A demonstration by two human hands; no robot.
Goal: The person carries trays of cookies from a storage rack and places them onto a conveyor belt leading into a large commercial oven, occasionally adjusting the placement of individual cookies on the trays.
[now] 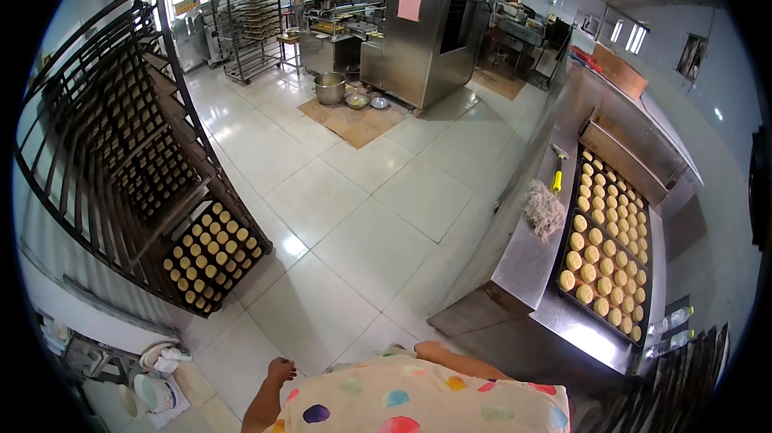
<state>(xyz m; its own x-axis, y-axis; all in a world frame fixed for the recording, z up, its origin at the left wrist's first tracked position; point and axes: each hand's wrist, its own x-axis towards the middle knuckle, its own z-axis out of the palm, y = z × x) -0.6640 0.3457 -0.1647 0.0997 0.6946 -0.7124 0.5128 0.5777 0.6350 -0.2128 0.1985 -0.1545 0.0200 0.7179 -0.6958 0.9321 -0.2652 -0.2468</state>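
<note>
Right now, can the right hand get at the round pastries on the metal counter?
Probably not without stepping closer: the right hand is low at the body's front, while the pastries lie off right; nothing covers them.

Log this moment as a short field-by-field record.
Left hand: loosely curled beside the spotted garment; no held thing visible
Right hand: at the garment's edge, partly hidden
Right side: round pastries in black trays on a metal counter; yellow-handled tool, grey fluffy bundle
Left side: dark rack holding more pastries
Floor: metal pot and two bowls on a brown mat
</note>
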